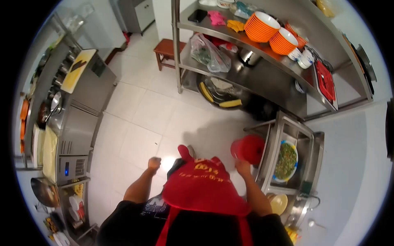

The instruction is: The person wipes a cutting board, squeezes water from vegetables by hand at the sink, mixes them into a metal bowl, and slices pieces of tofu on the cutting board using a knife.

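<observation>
My left hand (154, 163) hangs over the tiled floor with its fingers curled in, and nothing shows in it. On the other side my right hand (243, 166) is also curled, with no object visible in it. It overlaps the edge of a red bucket (248, 149) in the view; the bucket appears to stand lower, beside the sink. Between my hands is the red apron (201, 186) I wear, with yellow lettering. A steel sink (301, 186) is to my right, holding a basin of chopped greens (286, 161).
Ahead, a steel shelf (242, 76) carries stacked orange bowls (262, 26), a plastic bag (211, 53) and a red tray (325, 82). A wooden stool (166, 48) stands beside it. On the left runs a steel counter (80, 127) with a cutting board (79, 70).
</observation>
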The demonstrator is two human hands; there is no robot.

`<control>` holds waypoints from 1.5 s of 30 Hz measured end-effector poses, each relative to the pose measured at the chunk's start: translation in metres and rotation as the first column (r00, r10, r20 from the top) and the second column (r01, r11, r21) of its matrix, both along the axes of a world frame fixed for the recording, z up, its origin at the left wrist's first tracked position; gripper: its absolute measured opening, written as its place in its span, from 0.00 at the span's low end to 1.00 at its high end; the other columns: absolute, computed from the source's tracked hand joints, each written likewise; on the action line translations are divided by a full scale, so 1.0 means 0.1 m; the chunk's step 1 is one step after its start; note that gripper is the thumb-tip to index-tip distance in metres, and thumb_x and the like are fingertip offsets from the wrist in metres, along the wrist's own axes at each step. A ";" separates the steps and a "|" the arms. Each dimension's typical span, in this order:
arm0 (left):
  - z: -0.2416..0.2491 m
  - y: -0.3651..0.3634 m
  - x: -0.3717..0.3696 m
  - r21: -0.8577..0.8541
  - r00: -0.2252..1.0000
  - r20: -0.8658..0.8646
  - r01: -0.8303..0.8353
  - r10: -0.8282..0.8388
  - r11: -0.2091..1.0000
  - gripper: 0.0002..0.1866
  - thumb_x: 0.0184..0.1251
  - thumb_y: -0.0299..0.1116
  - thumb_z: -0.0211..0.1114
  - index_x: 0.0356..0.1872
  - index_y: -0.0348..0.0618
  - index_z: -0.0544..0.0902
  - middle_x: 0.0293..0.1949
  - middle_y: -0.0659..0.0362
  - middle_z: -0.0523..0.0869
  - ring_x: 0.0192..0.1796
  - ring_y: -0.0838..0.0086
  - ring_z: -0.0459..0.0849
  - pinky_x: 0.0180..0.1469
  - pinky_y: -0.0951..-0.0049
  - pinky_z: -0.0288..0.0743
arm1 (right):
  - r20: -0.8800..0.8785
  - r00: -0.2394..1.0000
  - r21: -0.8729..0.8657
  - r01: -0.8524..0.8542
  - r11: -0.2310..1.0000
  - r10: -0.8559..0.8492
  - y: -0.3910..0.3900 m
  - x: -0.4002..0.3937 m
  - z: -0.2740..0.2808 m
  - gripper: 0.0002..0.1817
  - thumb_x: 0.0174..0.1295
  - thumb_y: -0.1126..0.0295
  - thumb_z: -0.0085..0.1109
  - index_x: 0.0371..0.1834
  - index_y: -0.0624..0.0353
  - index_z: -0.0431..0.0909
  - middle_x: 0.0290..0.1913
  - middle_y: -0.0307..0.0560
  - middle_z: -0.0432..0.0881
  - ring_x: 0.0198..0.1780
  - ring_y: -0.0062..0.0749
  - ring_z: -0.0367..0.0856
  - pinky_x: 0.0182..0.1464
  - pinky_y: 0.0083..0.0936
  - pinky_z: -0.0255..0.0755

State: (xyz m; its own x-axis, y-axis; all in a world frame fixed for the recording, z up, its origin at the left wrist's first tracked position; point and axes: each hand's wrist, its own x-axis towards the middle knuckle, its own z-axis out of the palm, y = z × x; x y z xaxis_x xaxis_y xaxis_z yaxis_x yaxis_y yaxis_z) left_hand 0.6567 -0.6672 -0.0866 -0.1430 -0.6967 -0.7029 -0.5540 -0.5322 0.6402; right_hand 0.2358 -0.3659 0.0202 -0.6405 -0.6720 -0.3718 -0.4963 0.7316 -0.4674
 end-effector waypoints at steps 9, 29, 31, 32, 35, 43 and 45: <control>0.07 -0.75 -0.68 0.082 0.991 -0.131 0.025 -0.014 0.996 0.13 0.62 0.34 0.62 0.42 0.35 0.81 0.30 0.58 0.82 0.29 0.76 0.78 0.28 0.75 0.72 | -0.047 0.983 0.090 0.181 0.979 -0.177 -0.38 -0.14 0.55 0.23 0.60 0.52 0.52 0.22 0.61 0.83 0.25 0.54 0.84 0.31 0.45 0.85 0.38 0.36 0.76; -0.11 -0.68 -0.23 0.276 0.962 -0.036 -0.250 0.270 0.928 0.06 0.59 0.30 0.59 0.35 0.41 0.77 0.27 0.63 0.75 0.25 0.78 0.74 0.21 0.77 0.65 | -0.066 0.997 0.208 -0.020 0.978 0.035 -1.21 -0.35 0.63 0.24 0.63 0.50 0.53 0.29 0.64 0.82 0.30 0.60 0.82 0.36 0.57 0.81 0.40 0.46 0.74; -0.21 -0.67 -0.21 0.290 0.959 -0.024 -0.262 0.281 0.921 0.04 0.59 0.30 0.59 0.33 0.42 0.77 0.25 0.63 0.75 0.25 0.78 0.74 0.21 0.77 0.64 | -0.090 0.995 0.142 -0.019 0.990 0.032 -1.15 -0.40 0.49 0.23 0.63 0.51 0.53 0.28 0.63 0.82 0.31 0.61 0.82 0.37 0.58 0.81 0.41 0.47 0.74; -0.31 -0.68 -0.17 0.296 0.980 -0.007 -0.190 0.201 0.936 0.09 0.61 0.32 0.61 0.39 0.40 0.78 0.30 0.61 0.78 0.29 0.75 0.77 0.26 0.73 0.69 | -0.110 0.993 0.075 -0.030 0.997 0.038 -1.12 -0.43 0.41 0.23 0.63 0.51 0.52 0.27 0.62 0.82 0.32 0.61 0.82 0.38 0.58 0.81 0.42 0.49 0.74; -0.67 -0.64 -0.13 0.305 0.975 -0.037 -0.200 0.221 0.931 0.13 0.61 0.33 0.63 0.43 0.37 0.79 0.31 0.58 0.81 0.29 0.73 0.79 0.28 0.70 0.73 | -0.100 0.958 0.092 -0.259 0.961 0.268 -1.02 -0.58 0.26 0.19 0.63 0.54 0.52 0.29 0.59 0.82 0.31 0.58 0.82 0.34 0.55 0.81 0.38 0.49 0.73; 0.15 -0.72 -0.71 -0.068 0.959 0.279 -0.033 0.051 0.997 0.16 0.58 0.40 0.63 0.39 0.37 0.86 0.42 0.46 0.86 0.48 0.55 0.83 0.52 0.59 0.76 | -0.014 0.798 0.019 -0.603 0.798 0.603 -1.26 -1.22 -0.60 0.12 0.60 0.62 0.51 0.28 0.54 0.81 0.29 0.55 0.82 0.32 0.51 0.81 0.37 0.49 0.73; 0.10 -0.70 -0.71 -0.018 0.967 0.227 -0.113 0.115 0.993 0.15 0.58 0.38 0.63 0.39 0.36 0.85 0.39 0.48 0.87 0.44 0.60 0.84 0.48 0.62 0.77 | -0.033 0.860 0.042 -0.508 0.860 0.510 -1.40 -1.44 -0.98 0.15 0.63 0.59 0.50 0.32 0.58 0.82 0.31 0.55 0.83 0.33 0.53 0.81 0.41 0.48 0.74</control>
